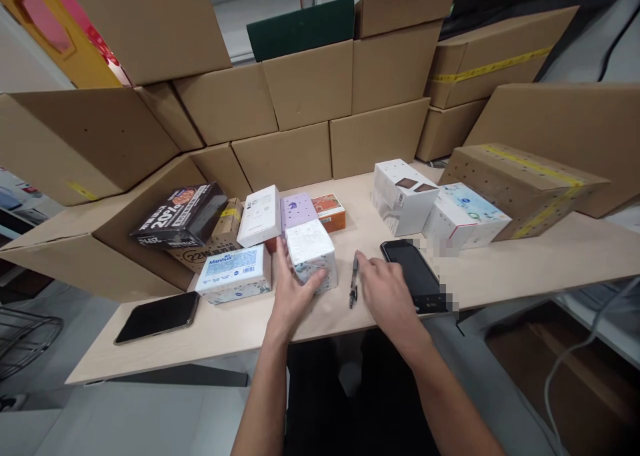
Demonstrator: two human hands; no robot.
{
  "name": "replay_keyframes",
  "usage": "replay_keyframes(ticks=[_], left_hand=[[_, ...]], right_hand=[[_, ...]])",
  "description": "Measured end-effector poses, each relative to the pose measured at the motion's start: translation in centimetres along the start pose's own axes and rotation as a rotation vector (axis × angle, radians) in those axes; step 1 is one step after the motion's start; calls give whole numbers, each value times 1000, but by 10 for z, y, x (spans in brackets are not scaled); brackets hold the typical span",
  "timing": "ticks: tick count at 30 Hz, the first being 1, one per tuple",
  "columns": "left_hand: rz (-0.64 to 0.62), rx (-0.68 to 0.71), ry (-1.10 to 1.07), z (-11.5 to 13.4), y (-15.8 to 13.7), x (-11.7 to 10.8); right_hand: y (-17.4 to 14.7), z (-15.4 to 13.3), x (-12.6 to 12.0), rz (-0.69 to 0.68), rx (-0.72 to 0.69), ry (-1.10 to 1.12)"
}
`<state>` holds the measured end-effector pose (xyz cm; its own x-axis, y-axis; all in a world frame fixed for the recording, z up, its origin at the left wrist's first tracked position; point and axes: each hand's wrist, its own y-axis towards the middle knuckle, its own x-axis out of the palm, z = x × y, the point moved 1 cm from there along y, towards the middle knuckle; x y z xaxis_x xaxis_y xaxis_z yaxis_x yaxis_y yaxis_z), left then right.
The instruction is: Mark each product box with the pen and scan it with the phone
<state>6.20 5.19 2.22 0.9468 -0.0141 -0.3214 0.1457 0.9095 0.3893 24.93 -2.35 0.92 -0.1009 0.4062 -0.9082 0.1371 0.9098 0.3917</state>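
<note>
My left hand (295, 289) is wrapped around a white tissue pack (313, 246) with a leafy print, its thumb across the front and fingers along the left side. The pack stands near the table's front edge. My right hand (387, 289) has its fingers curled, with the fingertips at the upper end of a pen (354, 281); the thumb is mostly hidden. Just right of that hand lies a black handheld device (415, 275) with a dark screen. To the left of my left hand is a blue and white Manhua tissue pack (235, 274).
A dark phone (157, 318) lies on the table's left end. Behind are a black box (180, 215), a white box (260, 216), a purple box (299, 211) and an orange box (330, 213). White boxes (400, 199) stand at right. Stacked cartons (283, 153) wall the back.
</note>
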Motion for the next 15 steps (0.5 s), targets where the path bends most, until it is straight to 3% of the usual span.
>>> replay_keyframes(ticks=[3, 5, 6, 8, 11, 15], left_hand=[[235, 124, -42, -7, -20, -3], [374, 258, -83, -10, -36, -3], [382, 312, -90, -10, -42, -2], [283, 385, -66, -8, -52, 3], [23, 432, 22, -2, -59, 11], [-113, 443, 74, 1, -59, 15]], right_hand=[[-27, 21, -8, 256, 150, -36], [-43, 35, -9, 270, 287, -107], [-48, 41, -8, 236, 341, -137], [-54, 48, -4, 130, 400, -169], [-52, 52, 4, 24, 434, -176], [-48, 53, 15, 93, 454, -125]])
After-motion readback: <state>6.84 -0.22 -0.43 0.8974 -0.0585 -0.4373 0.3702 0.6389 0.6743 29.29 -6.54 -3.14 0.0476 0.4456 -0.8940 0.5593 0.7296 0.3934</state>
